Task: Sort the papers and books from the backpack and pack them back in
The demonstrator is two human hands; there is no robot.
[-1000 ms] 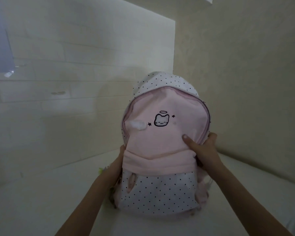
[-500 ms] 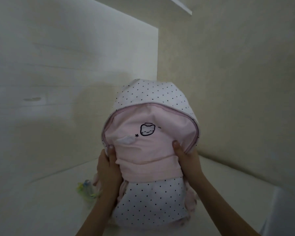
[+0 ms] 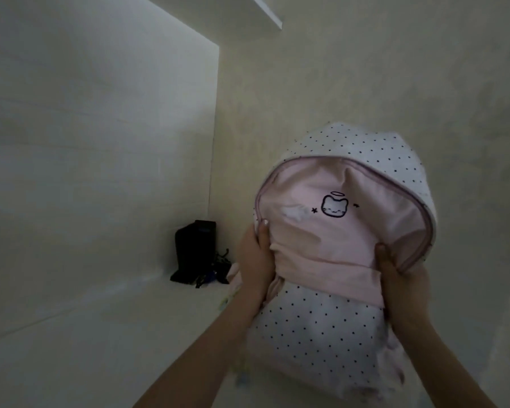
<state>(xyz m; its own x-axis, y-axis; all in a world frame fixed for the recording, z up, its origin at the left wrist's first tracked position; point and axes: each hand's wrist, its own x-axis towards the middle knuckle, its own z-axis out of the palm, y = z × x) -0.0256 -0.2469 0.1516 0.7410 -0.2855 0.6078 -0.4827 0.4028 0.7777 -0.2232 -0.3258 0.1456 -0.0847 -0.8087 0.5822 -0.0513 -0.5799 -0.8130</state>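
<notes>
A pink and white polka-dot backpack (image 3: 330, 328) with a small cat face on its pink front panel stands upright in front of me, right of centre. My left hand (image 3: 255, 257) grips its left side, thumb on the pink panel. My right hand (image 3: 401, 278) grips its right side near the zipper edge. The zipper looks closed; no papers or books show.
The backpack is over a white desk surface (image 3: 71, 334) set in a corner of pale walls. A black object with dark cords (image 3: 195, 254) stands at the back by the corner. A white shelf (image 3: 265, 10) juts out high above.
The backpack has shifted to the right in view and sits closer. My left hand moved from low behind the bag up to grip its left side. The black object came into view.
</notes>
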